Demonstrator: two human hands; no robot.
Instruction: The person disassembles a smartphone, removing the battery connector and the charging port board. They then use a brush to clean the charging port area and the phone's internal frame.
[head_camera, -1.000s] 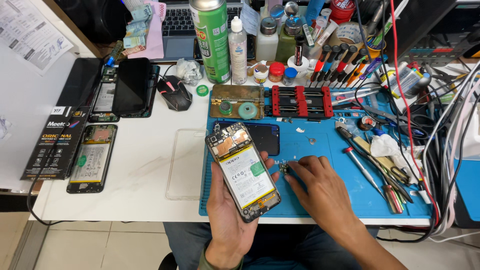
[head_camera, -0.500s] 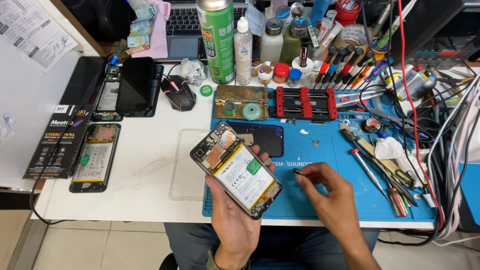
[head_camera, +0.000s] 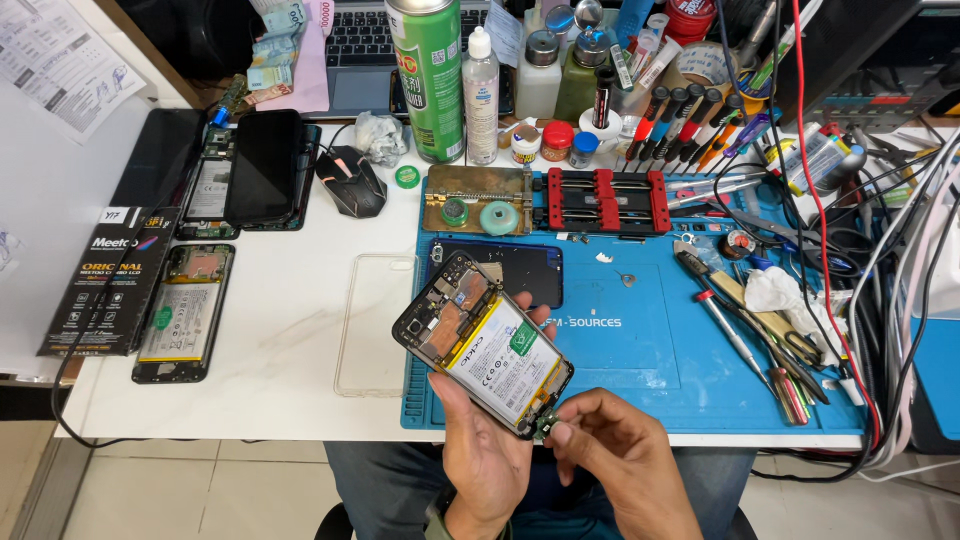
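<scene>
Cluttered blue silicone repair mat (head_camera: 640, 370): left hand (head_camera: 480, 450) grips opened black smartphone w/ exposed battery (head_camera: 483, 342); right hand (head_camera: 610, 450) pinches its bottom edge, seemingly mid-disassembly; fine fingertip work needed.

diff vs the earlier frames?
The right hand moved in from the blue mat to the bottom edge of the opened phone, fingertips now on it. The left hand kept its grip on the phone. Tools and the other phones stayed put.

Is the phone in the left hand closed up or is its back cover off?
Back off: the phone in the left hand shows its bare battery and circuit boards.
</scene>
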